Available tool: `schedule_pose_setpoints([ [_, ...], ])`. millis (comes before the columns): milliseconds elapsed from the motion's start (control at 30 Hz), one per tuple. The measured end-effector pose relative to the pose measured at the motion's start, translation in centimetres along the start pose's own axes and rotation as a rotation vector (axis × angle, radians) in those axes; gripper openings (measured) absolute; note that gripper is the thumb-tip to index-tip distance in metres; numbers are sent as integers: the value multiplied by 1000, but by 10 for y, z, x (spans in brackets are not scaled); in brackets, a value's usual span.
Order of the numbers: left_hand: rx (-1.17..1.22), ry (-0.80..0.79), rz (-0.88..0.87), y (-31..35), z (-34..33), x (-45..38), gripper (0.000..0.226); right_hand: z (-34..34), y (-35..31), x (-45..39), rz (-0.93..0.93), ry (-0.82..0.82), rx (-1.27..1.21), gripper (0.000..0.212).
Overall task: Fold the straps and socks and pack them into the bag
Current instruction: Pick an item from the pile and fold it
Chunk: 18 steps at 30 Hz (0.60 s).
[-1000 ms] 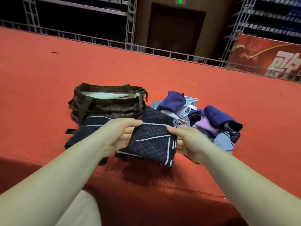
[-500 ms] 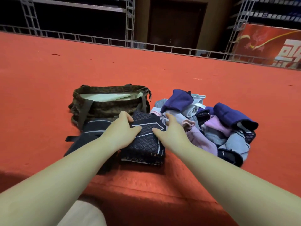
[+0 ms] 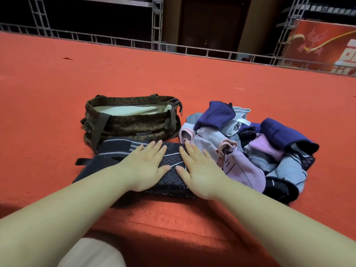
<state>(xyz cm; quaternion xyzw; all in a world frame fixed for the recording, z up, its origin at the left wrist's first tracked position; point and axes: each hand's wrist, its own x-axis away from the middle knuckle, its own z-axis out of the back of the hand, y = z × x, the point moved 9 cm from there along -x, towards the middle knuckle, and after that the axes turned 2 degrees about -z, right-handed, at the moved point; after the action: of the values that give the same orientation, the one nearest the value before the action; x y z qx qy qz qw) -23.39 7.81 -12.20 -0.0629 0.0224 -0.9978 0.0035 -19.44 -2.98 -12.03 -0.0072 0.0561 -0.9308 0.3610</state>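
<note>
A folded dark strap (image 3: 172,162) with a diamond weave and white lines lies on the red carpet in front of me. My left hand (image 3: 145,166) and my right hand (image 3: 200,170) press flat on it side by side, fingers straight. Under and left of it lies another dark strap (image 3: 113,151) with grey stripes. Just behind stands the camouflage bag (image 3: 133,126), its mouth open and a pale lining showing inside. To the right sits a pile of socks (image 3: 250,147) in purple, pink, grey and black.
The red carpet (image 3: 57,112) spreads all around and drops at a step edge just before me. A metal truss rail (image 3: 134,43) runs along the far edge, with a red banner (image 3: 323,45) at the back right. My knee (image 3: 92,253) shows at the bottom.
Both hands held the folded strap up by its edges, then lowered it onto the carpet. Now their fingers have flattened out and press on top of it.
</note>
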Motion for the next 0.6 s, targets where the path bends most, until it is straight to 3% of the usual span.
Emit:
schedule_pose_setpoints([
  [300,17,0,52,-5,-7,-3,63,-10,3,-2,-52,-30,-98,63],
  [600,-102,-26,71,4,11,6,62,12,-2,12,-17,58,15,58],
])
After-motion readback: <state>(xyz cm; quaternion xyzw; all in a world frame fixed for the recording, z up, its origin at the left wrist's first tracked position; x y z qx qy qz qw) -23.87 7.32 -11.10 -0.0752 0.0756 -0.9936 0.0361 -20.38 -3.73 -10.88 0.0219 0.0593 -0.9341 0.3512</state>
